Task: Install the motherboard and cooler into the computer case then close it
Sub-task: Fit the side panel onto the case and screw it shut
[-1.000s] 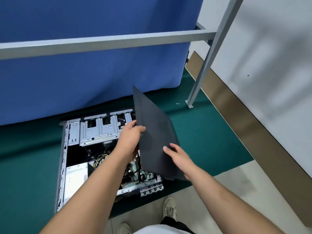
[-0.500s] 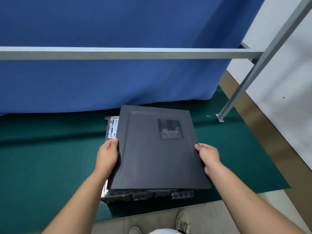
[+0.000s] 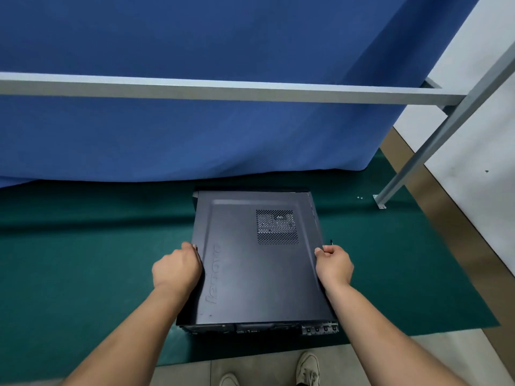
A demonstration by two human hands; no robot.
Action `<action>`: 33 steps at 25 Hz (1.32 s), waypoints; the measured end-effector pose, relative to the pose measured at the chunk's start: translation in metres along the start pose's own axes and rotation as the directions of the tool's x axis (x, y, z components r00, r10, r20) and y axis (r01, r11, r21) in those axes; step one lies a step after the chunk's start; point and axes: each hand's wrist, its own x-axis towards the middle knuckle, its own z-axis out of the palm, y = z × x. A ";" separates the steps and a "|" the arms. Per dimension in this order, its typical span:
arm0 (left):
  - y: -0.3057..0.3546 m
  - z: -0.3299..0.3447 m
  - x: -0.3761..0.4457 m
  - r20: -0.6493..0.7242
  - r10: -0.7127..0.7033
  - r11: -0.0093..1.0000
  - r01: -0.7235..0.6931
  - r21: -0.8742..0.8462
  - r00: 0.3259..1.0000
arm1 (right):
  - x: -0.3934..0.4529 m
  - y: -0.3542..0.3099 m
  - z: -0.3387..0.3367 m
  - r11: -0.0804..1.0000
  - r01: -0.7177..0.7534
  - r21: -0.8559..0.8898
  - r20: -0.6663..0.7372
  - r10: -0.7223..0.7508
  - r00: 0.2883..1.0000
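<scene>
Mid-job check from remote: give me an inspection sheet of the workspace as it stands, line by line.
Surface: dark green mat on a pale floor.
Job's things: black metal side panel with a vent grille lies flat on the black computer case.
Clutter: two small pale bits, maybe screws.
Hands: left hand grips the panel's left edge; right hand grips its right edge.
Cables: nothing seen.
Surroundings: blue curtain, grey metal frame, white wall.

Side panel (image 3: 259, 263) hides case interior (shoes cropped).
</scene>
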 end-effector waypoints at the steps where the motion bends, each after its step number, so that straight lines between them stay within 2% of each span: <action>1: 0.000 0.002 0.000 0.001 0.015 1.000 -0.015 0.026 1.000 | -0.001 0.001 -0.002 0.999 0.025 -0.042 -0.010 -0.025 1.000; 6: -0.002 -0.001 0.002 0.020 0.073 0.983 -0.075 0.166 0.997 | 0.001 0.011 -0.005 0.950 0.196 -0.244 -0.019 -0.206 0.978; 9: 0.001 -0.009 0.005 -0.035 0.077 0.976 -0.068 0.206 0.996 | -0.001 0.010 -0.003 0.847 0.211 -0.488 -0.053 -0.270 0.961; 10: 0.002 -0.008 0.007 -0.069 0.097 0.980 -0.083 0.183 0.993 | 0.000 0.008 -0.002 0.786 0.271 -0.555 -0.022 -0.339 0.940; 12: 0.009 -0.002 0.009 -0.038 0.163 0.986 -0.161 0.053 0.986 | 0.002 0.006 0.003 0.679 0.459 -0.574 0.178 -0.443 0.878; 14: 0.017 0.010 0.007 0.068 0.251 0.967 -0.247 -0.069 0.966 | 0.002 0.008 0.012 0.585 0.587 -0.560 0.384 -0.446 0.809; 15: 0.019 0.017 0.005 0.088 0.268 0.961 -0.260 -0.090 0.960 | 0.001 0.012 0.017 0.546 0.609 -0.575 0.424 -0.438 0.793; 20: 0.015 0.035 -0.006 0.021 0.253 0.967 -0.252 -0.047 0.967 | -0.006 0.029 0.023 0.464 0.587 -0.663 0.373 -0.475 0.797; 33: 0.020 0.037 0.012 0.009 0.256 0.965 -0.255 -0.065 0.967 | 0.009 0.023 0.033 0.453 0.585 -0.673 0.346 -0.507 0.790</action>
